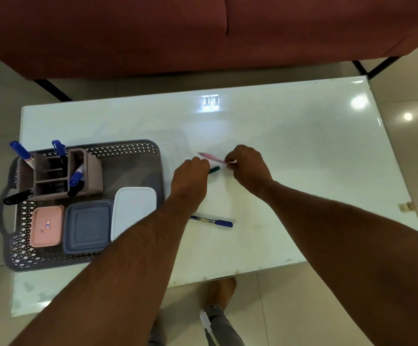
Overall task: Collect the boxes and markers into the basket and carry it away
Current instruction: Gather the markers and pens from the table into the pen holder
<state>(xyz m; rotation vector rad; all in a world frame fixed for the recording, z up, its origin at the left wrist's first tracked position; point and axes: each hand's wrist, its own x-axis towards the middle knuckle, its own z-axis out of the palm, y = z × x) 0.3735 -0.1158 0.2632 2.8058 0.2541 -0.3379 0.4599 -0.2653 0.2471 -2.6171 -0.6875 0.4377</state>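
— That white table (290, 151) is glossy enough to catch the ceiling lights, and there's a red sofa (203, 33) right behind it on the tiled floor.

— Where's the basket?

— The grey basket (133, 148) sits on the table's left end. Inside it, a pink box (46, 225), a dark blue box (87, 225) and a white box (134, 211) lie side by side along the near wall. Behind them stands a brown pen holder (58, 174) with blue-capped markers (20, 149) sticking out, and a black one leaning at its left.

— And the hands?

— Both are out over the table, just right of the basket. The right hand (249, 168) has its fingers pinched on a pink marker (211, 157), which is blurred. The left hand (190, 176) is curled at the marker's other end; I can't tell whether it actually grips it. A dark green marker (214, 169) peeks out just beside the left hand.

— Anything else loose?

— One blue marker (214, 221) lies flat on the table, right of the basket and nearer the person than the hands.
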